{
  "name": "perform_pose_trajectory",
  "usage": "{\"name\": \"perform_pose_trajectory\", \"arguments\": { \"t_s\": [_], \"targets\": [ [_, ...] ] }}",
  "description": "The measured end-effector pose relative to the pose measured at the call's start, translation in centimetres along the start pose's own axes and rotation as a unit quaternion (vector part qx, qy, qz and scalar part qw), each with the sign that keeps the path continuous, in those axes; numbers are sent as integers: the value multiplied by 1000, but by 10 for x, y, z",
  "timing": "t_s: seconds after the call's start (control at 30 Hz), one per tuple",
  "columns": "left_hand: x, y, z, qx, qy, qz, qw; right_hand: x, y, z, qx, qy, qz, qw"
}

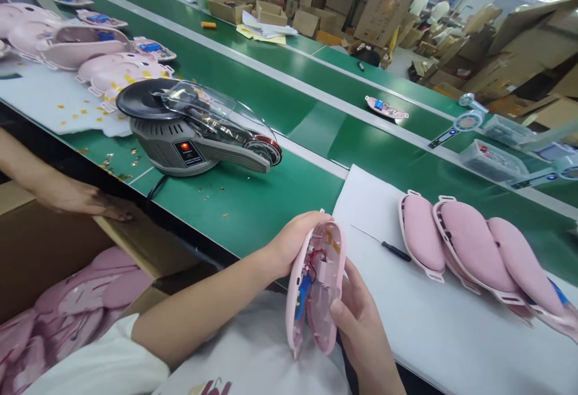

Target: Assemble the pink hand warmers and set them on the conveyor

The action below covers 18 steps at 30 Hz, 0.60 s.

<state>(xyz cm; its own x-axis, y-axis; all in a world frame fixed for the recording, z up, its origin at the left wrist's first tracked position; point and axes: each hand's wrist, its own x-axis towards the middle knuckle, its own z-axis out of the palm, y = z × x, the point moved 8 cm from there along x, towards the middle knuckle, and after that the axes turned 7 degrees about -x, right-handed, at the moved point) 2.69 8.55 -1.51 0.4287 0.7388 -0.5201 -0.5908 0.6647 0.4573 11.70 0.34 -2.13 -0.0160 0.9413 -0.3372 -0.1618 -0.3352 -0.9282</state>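
A pink oval plastic housing (336, 262) is held between both hands above my lap, its two halves parted like a clamshell. Inside it show red and black wires, a blue part and a strip of amber tape. My left hand (295, 241) grips its upper left side. On the right half, my right hand (361, 314) closes with the thumb over the rim and the fingers behind. A thin screwdriver (396, 251) with a black handle lies on the white sheet (374, 202) to the right, close to several pink housings (478, 244).
A grey tape dispenser (180, 136) with a lit red switch stands on the green bench. More pink housings (103, 73) lie behind it. Another person's hand (90, 199) rests on a cardboard box (135, 244) of pink shells. Handheld fans (467, 121) lie far right.
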Motion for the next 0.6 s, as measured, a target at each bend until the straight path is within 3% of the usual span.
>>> {"name": "perform_pose_trajectory", "arguments": {
  "t_s": [0.27, 0.6],
  "targets": [
    [-3, -4, 6, 0, -36, 9, 999, -8, -4, 8, -40, -13, 11, 999],
    [5, -4, -8, 54, -23, 71, 996, -5, 4, 18, -64, -49, -11, 997]
  ]
}}
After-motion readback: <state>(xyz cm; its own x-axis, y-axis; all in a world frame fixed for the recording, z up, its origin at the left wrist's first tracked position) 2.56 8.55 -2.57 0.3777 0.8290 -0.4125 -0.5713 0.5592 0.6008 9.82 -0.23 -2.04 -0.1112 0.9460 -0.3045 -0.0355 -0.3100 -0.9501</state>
